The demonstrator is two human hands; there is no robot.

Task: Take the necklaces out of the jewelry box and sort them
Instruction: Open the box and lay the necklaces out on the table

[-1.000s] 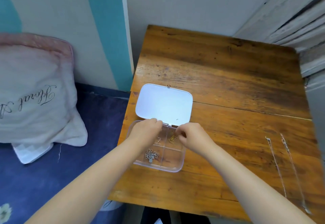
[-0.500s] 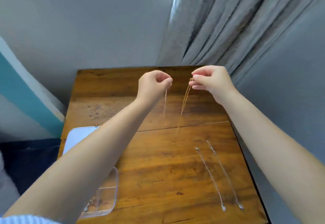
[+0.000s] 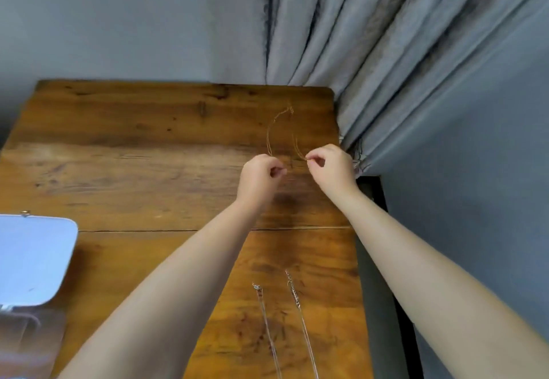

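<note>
A thin gold necklace [image 3: 269, 136] lies in a narrow loop on the wooden table [image 3: 133, 170] near its far right corner. My right hand [image 3: 331, 167] pinches one end of the chain at the loop's near side. My left hand [image 3: 260, 175] pinches the other end, a little to the left. Two silver necklaces [image 3: 269, 328] lie stretched out side by side near the table's front right. The jewelry box [image 3: 26, 340] sits at the left edge with its white lid [image 3: 32, 259] swung open; its inside is mostly out of view.
Grey curtains [image 3: 371, 51] hang behind the table's far right corner and along its right side. A grey wall [image 3: 118, 22] stands behind the table. The table's right edge [image 3: 361, 259] borders a dark gap.
My hands lifted the gold necklace from the box, held it hanging above the table, and have now lowered it onto the far right of the tabletop. The view swung right, away from the box.
</note>
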